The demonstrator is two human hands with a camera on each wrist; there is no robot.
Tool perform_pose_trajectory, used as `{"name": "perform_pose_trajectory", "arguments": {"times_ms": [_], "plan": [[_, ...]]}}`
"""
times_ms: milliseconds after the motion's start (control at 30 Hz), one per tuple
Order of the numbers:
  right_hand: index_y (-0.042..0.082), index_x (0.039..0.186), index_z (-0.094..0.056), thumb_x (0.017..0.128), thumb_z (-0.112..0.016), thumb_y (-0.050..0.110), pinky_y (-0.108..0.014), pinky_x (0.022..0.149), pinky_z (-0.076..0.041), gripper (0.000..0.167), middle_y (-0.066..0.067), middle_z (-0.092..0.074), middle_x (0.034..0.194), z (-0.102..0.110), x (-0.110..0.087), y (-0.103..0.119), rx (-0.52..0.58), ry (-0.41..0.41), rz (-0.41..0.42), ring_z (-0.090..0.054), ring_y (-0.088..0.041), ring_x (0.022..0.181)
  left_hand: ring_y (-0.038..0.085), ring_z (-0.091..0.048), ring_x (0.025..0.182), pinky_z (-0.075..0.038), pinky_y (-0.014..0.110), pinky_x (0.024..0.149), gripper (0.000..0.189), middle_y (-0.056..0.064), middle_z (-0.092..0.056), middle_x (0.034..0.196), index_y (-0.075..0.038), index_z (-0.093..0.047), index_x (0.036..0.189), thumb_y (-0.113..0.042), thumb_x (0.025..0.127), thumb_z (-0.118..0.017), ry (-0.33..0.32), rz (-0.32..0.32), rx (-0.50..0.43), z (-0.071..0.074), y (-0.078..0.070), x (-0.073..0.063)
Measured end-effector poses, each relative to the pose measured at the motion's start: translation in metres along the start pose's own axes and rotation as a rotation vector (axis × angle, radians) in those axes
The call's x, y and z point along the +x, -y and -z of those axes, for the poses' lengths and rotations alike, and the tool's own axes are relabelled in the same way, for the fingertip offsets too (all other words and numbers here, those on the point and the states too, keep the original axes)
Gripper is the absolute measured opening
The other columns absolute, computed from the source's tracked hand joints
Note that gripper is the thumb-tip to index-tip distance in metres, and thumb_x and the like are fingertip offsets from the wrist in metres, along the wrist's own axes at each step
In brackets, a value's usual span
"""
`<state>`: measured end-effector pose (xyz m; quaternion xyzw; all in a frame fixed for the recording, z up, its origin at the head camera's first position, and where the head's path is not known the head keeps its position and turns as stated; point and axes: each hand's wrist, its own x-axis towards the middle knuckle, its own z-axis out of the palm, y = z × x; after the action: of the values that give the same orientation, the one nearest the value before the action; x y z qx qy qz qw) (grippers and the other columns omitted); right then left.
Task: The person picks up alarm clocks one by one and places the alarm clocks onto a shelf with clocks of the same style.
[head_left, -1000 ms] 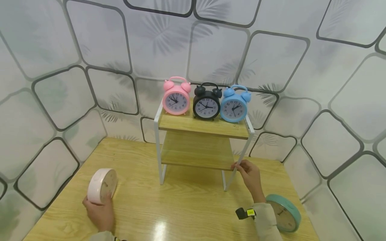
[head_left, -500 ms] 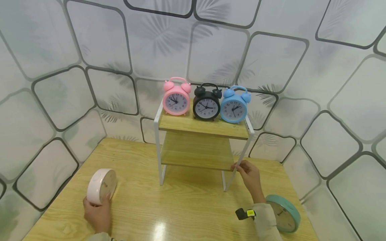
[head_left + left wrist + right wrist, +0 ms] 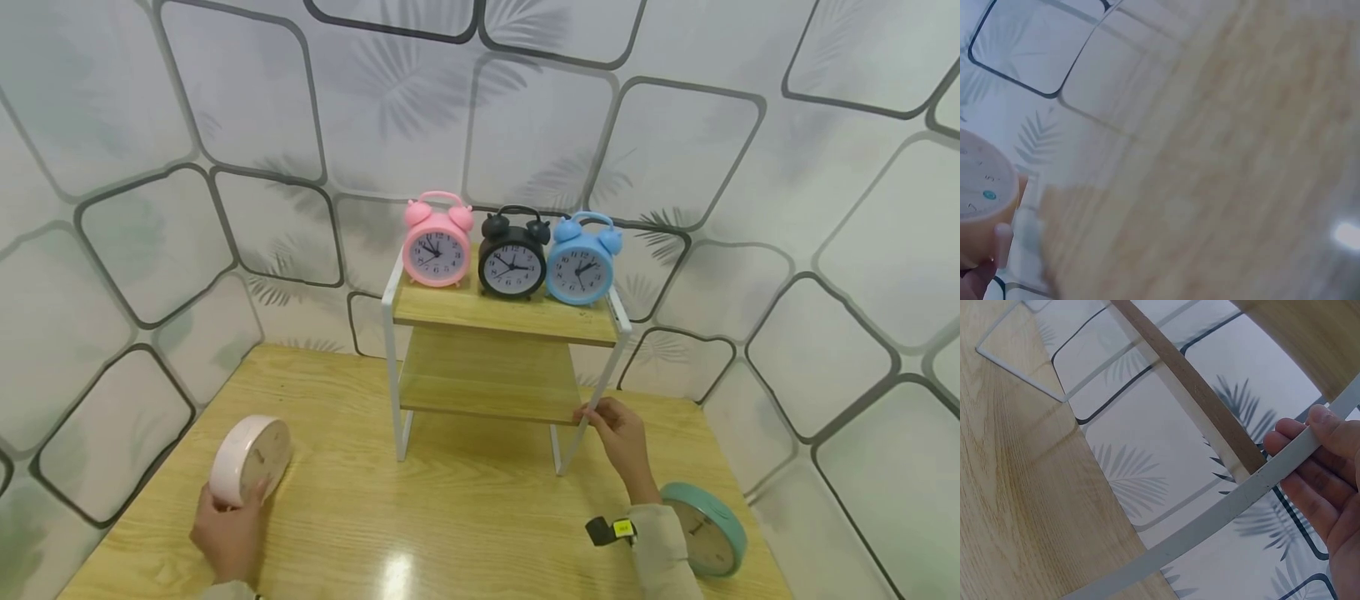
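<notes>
My left hand (image 3: 227, 533) grips a pale pink round clock (image 3: 234, 462) by its lower edge, at the left of the table. In the left wrist view the same clock (image 3: 988, 187) shows its numbered face, with a fingertip on its side. At the shelf's right side, my right hand (image 3: 622, 437) holds the white metal leg (image 3: 600, 387) beside the lower board. The right wrist view has the thumb of that hand (image 3: 1329, 478) on the flat leg (image 3: 1210, 515) and the fingers behind it. Both boards belong to a two-tier wooden shelf (image 3: 487, 392).
On the top board stand a pink twin-bell alarm clock (image 3: 437, 250), a black one (image 3: 512, 265) and a blue one (image 3: 581, 268). A green round clock (image 3: 708, 529) leans near my right forearm. Patterned walls (image 3: 540, 133) enclose the table (image 3: 450, 517) behind and at both sides.
My left hand has shifted slightly left with the pale pink clock, which has tilted a little. The right hand stays on the shelf leg, and the clocks on top have not moved.
</notes>
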<state>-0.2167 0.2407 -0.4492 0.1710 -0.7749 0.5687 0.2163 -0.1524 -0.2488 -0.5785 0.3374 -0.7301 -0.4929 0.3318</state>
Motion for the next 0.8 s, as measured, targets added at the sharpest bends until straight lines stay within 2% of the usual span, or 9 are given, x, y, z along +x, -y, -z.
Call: {"name": "perform_pose_trajectory", "arguments": {"times_ms": [100,167,233,467,600,800], "plan": [[-0.016,0.087,-0.060,0.086,-0.058,-0.012,-0.026,0.069,-0.056,0.005,-0.035,-0.062,0.083,0.000,0.000,-0.001,0.001,-0.001,0.009,-0.068,-0.003,0.074,-0.018,-0.040,0.064,-0.034,0.005,0.058,0.048,-0.036,-0.042,0.068,-0.001,-0.060,0.104,-0.026,0.070,-0.083,0.031,-0.039,-0.012,0.004,-0.004,0.008],[-0.016,0.087,-0.060,0.085,-0.058,-0.012,-0.025,0.068,-0.056,0.005,-0.034,-0.062,0.082,0.000,0.001,-0.001,0.001,-0.003,0.013,-0.068,-0.003,0.074,-0.019,-0.041,0.062,-0.035,0.003,0.056,0.047,-0.040,-0.040,0.066,0.000,-0.060,0.102,-0.022,0.069,-0.084,0.055,-0.079,-0.020,0.008,-0.008,0.014],[-0.016,0.087,-0.060,0.085,-0.057,-0.012,-0.025,0.068,-0.056,0.005,-0.034,-0.063,0.082,0.000,0.001,-0.001,0.000,-0.003,0.013,-0.068,-0.004,0.074,-0.020,-0.042,0.061,-0.035,0.002,0.054,0.046,-0.040,-0.040,0.067,0.001,-0.059,0.102,-0.019,0.069,-0.084,0.086,-0.117,-0.026,0.011,-0.015,0.020],[-0.016,0.087,-0.060,0.086,-0.057,-0.011,-0.025,0.069,-0.056,0.005,-0.034,-0.062,0.083,0.002,0.001,-0.002,0.003,0.003,0.005,-0.069,-0.004,0.075,-0.017,-0.046,0.063,-0.039,0.004,0.054,0.046,-0.036,-0.044,0.072,0.000,-0.059,0.106,-0.015,0.070,-0.083,0.192,-0.189,-0.035,0.016,-0.047,0.037],[-0.015,0.087,-0.060,0.086,-0.057,-0.011,-0.024,0.069,-0.056,0.005,-0.034,-0.062,0.084,0.002,0.001,-0.002,0.003,0.004,-0.003,-0.068,-0.004,0.075,-0.017,-0.049,0.068,-0.041,0.004,0.057,0.048,-0.035,-0.047,0.076,-0.002,-0.059,0.110,-0.015,0.071,-0.083,0.257,-0.215,-0.057,0.013,-0.064,0.045],[-0.014,0.087,-0.061,0.086,-0.058,-0.010,-0.025,0.070,-0.056,0.005,-0.034,-0.063,0.084,0.001,0.001,-0.002,0.006,0.010,-0.014,-0.068,-0.003,0.075,-0.014,-0.053,0.073,-0.044,0.006,0.059,0.049,-0.032,-0.052,0.083,-0.006,-0.058,0.117,-0.013,0.073,-0.081,0.349,-0.242,-0.108,0.004,-0.080,0.051]]}}
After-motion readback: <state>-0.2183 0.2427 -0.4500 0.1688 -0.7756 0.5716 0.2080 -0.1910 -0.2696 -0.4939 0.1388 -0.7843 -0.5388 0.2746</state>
